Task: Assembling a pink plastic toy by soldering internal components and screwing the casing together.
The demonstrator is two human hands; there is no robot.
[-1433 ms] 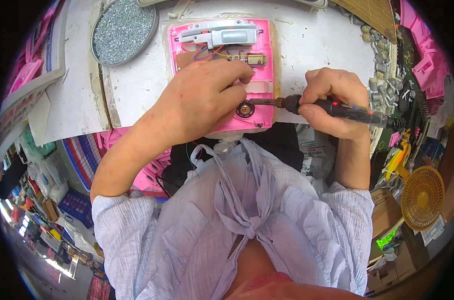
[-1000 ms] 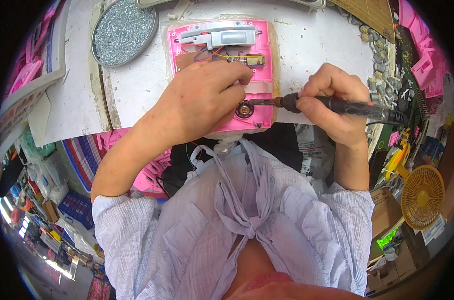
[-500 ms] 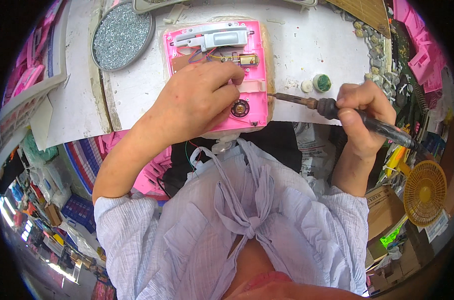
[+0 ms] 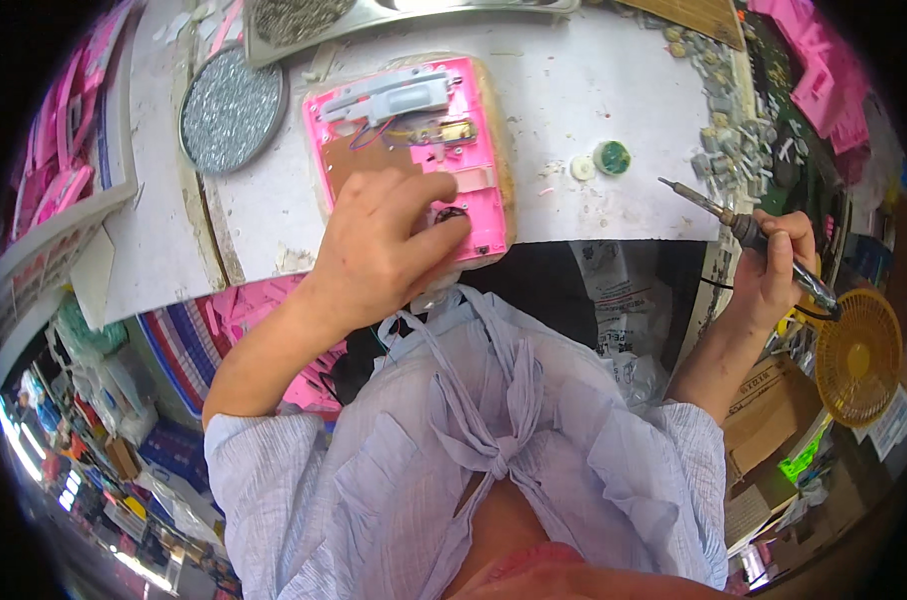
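Observation:
A pink plastic housing [image 4: 490,215] lies open on a wrapped pad on the white table, a grey plastic part [image 4: 399,97] along its far side. Thin wires and a small metal-cased motor [image 4: 457,132] sit below that part, and a brown board [image 4: 359,160] shows at the left. My left hand [image 4: 379,235] reaches over the near half, thumb and forefinger curled about a small round speaker [image 4: 452,214]; its other fingers are partly hidden. Out at the right, my right hand [image 4: 779,262] is closed round the handle of a soldering iron [image 4: 709,203], its tip pointing up and left.
A round tray of small metal screws [image 4: 232,110] stands at the left, beside a metal tray [image 4: 404,14]. A green-topped small jar [image 4: 612,157] and a white cap [image 4: 582,168] lie right of the housing. Grey pieces [image 4: 729,140] line the table's right edge, near a yellow fan [image 4: 859,358].
The soldering iron has gone from beside the housing out to the right. My left hand has moved nearer me, from above the housing's middle to the speaker. The whole view has shifted slightly.

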